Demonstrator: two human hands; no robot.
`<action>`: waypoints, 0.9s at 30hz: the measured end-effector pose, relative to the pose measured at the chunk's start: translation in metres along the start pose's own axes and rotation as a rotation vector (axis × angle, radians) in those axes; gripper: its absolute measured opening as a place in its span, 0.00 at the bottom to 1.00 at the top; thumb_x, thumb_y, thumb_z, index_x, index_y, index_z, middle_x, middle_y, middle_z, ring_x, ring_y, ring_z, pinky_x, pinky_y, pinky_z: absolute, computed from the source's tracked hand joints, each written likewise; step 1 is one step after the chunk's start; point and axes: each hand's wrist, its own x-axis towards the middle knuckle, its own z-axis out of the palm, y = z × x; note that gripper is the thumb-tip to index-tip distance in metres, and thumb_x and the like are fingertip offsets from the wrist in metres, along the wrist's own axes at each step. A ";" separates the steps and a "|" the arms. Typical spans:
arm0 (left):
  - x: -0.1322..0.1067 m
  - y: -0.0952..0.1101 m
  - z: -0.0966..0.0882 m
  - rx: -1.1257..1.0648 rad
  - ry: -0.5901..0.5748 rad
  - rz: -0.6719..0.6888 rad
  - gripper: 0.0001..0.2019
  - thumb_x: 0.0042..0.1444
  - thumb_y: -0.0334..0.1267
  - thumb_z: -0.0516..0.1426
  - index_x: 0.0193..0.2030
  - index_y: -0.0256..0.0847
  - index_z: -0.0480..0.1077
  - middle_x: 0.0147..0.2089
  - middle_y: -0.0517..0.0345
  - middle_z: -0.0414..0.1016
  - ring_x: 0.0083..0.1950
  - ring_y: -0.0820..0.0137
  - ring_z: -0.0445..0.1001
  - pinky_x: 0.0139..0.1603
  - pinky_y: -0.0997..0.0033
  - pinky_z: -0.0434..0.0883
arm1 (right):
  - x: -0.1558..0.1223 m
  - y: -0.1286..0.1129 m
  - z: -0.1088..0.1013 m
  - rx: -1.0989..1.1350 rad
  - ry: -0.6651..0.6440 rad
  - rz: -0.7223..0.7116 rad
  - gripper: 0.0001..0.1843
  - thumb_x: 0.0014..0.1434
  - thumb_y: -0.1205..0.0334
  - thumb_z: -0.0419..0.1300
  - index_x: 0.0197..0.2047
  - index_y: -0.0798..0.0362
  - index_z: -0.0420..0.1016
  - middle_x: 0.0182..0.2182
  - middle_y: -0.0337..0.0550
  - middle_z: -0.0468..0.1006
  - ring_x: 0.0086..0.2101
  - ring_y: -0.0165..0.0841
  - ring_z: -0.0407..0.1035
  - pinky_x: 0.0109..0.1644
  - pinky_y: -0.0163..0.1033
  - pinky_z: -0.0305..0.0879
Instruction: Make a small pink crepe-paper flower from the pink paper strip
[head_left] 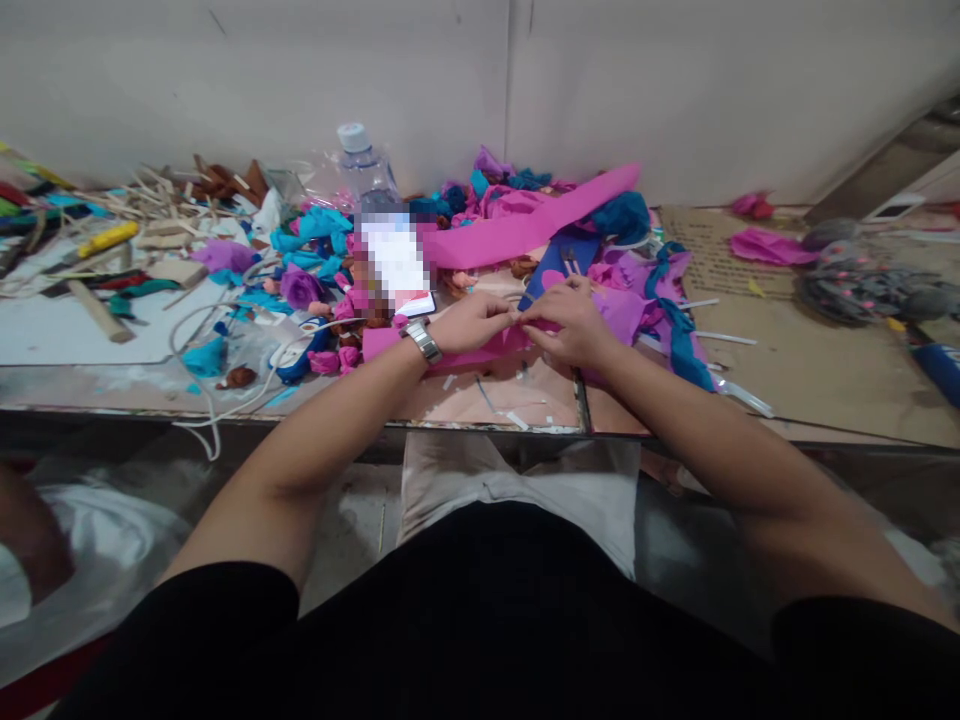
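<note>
Both of my hands meet at the middle of the worktable over a strip of pink crepe paper [480, 352]. My left hand [472, 322], with a metal watch [422, 341] on the wrist, pinches the strip with closed fingers. My right hand [571, 322] is closed on the same strip, fingertips touching those of the left. A long pink paper roll [525, 230] lies just behind the hands. Scissors [568, 262] rest on a blue sheet right above my right hand.
Pink, purple and blue crepe scraps and small paper flowers [301, 286] litter the table. A water bottle [364, 168] stands at the back. Wooden sticks and tools [112, 240] lie left, a white cable [217, 400] hangs over the front edge, cardboard [787, 340] lies right.
</note>
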 end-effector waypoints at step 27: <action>-0.002 0.003 0.003 0.077 0.114 0.041 0.20 0.68 0.52 0.60 0.37 0.38 0.83 0.33 0.55 0.83 0.33 0.70 0.73 0.39 0.66 0.66 | -0.001 -0.001 0.001 -0.062 -0.001 0.119 0.12 0.71 0.51 0.62 0.42 0.46 0.84 0.43 0.44 0.90 0.49 0.48 0.77 0.66 0.62 0.50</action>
